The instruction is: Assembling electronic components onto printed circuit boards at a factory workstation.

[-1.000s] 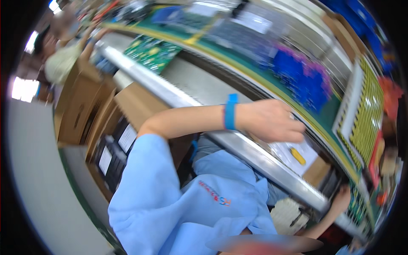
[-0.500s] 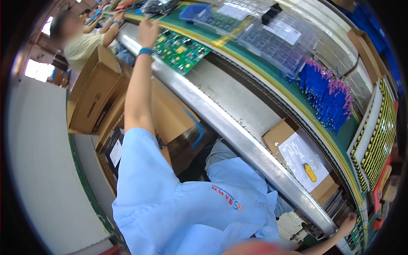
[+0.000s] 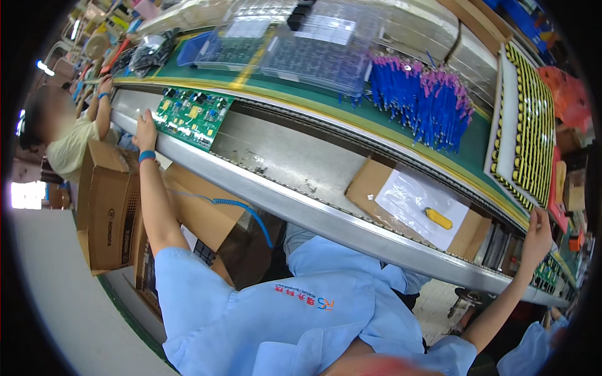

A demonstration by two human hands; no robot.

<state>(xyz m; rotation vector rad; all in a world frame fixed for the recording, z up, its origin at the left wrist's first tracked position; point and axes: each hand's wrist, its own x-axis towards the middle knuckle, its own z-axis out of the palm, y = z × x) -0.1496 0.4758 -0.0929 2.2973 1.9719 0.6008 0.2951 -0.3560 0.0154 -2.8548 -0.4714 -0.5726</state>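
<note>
My left hand [image 3: 146,130], with a blue band at its wrist, is at the left edge of a green circuit board [image 3: 193,117] fitted with several components. Its fingers point up, stretched out beside the board; whether they touch it is unclear. The board lies across the rails of a metal conveyor [image 3: 276,229]. Far to the right, my right hand [image 3: 537,241] is raised over the conveyor's right end, near a corner of a yellow-and-black striped tray [image 3: 533,125]. The fingers of that hand are drawn together; what they hold, if anything, is too small to make out.
Clear plastic component boxes [image 3: 313,62], a blue bin [image 3: 193,50] and a pile of blue wires [image 3: 417,103] with pink ends line the green bench. A yellow tool handle [image 3: 438,218] lies in an open carton [image 3: 359,188]. Another person [image 3: 72,147] works at far left.
My view has turned to the right. My right hand has risen from the lower right to beside the striped tray. My left hand has moved down along the board's left side.
</note>
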